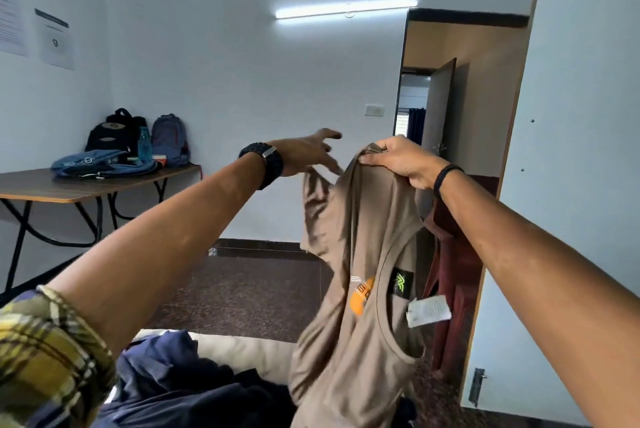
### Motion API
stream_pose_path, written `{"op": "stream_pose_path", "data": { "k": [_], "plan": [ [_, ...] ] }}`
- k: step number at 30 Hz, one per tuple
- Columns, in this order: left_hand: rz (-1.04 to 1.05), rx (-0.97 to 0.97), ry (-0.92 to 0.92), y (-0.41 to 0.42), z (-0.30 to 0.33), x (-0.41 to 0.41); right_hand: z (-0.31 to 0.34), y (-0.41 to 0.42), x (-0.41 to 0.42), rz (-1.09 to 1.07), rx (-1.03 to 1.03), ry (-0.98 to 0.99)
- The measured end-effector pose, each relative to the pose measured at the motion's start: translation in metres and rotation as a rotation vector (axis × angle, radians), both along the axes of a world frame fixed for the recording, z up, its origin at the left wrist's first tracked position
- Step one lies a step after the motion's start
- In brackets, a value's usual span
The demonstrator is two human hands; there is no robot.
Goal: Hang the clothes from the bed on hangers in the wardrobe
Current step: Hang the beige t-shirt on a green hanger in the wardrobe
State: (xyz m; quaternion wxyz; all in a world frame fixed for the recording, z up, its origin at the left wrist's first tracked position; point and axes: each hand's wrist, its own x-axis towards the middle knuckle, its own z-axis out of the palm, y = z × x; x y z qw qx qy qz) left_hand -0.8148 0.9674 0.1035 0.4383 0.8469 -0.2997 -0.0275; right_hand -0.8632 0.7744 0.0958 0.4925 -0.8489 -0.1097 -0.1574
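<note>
A tan T-shirt (360,254) with an orange print and a neck label hangs in the air above the bed (249,351). My right hand (398,161) pinches its top fold at chest height. My left hand (311,154), wearing a black watch, is stretched out just left of the shirt with fingers spread; its fingertips lie by the raised sleeve and grip nothing. Dark blue and black clothes (173,379) lie heaped on the bed below. A maroon garment (453,275) hangs behind the shirt, inside the wardrobe (568,150) whose pale door edge stands at the right.
A folding table (69,188) with several backpacks and a water bottle stands at the back left. An open doorway (415,109) is at the far wall beside the wardrobe. Dark tiled floor (249,289) lies between bed and wall.
</note>
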Motion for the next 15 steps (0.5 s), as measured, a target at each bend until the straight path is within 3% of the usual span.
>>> {"op": "stream_pose_path", "data": {
  "k": [3, 6, 10, 15],
  "plan": [
    [-0.165, 0.034, -0.015, -0.021, 0.000, -0.009, 0.004, 0.009, 0.001, 0.003, 0.001, -0.033],
    [-0.098, 0.135, -0.180, -0.029, 0.001, 0.000, 0.005, 0.009, -0.002, 0.024, -0.010, 0.029],
    [-0.007, 0.159, -0.249, -0.030, 0.006, 0.006, -0.002, -0.009, -0.011, 0.081, 0.072, 0.185],
    [0.266, -0.056, -0.339, -0.018, 0.019, 0.011, -0.027, -0.036, -0.014, 0.056, -0.230, 0.521]
  ]
}}
